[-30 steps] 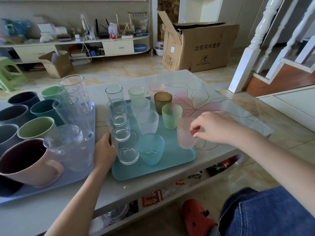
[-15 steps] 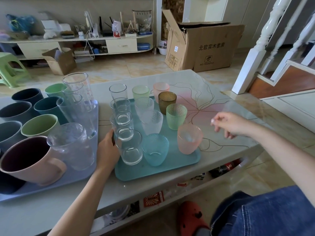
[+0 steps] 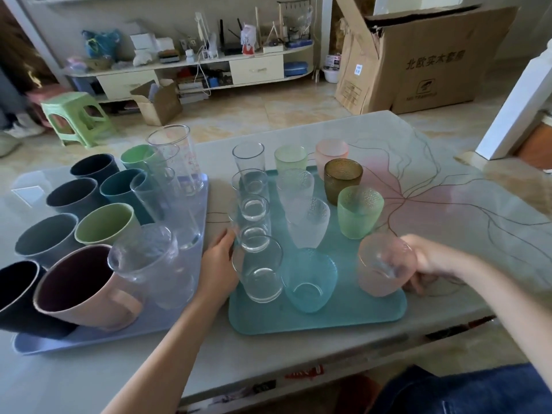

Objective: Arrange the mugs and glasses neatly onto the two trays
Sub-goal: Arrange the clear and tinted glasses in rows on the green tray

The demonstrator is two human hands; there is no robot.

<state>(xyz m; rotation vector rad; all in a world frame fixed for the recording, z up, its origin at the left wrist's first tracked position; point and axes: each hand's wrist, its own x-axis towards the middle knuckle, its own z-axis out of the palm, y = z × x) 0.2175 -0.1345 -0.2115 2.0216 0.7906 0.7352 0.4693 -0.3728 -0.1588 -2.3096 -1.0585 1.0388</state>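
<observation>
Almost all the cups are already put away. The pale blue plastic tray on the left holds the big mugs in dark blue, grey, teal and green, with a pink mug with a handle at the front, and tall clear glasses along its right side. The teal plastic tray in the middle holds the small glasses in three rows: clear ones on the left, bumpy clear ones and a small blue bumpy glass in the middle, and a brown glass and a green bumpy glass on the right. The right hand has its fingers curled round the frosted pink glass, which sits at the front right corner of the teal tray, close to the edge. The left hand rests on the table between the two trays, against the teal tray's left side; its fingers are hidden behind the clear glasses, so I cannot tell if they are holding anything. It looks like only small fixes are left, like lining up this pink glass with its row.
</observation>
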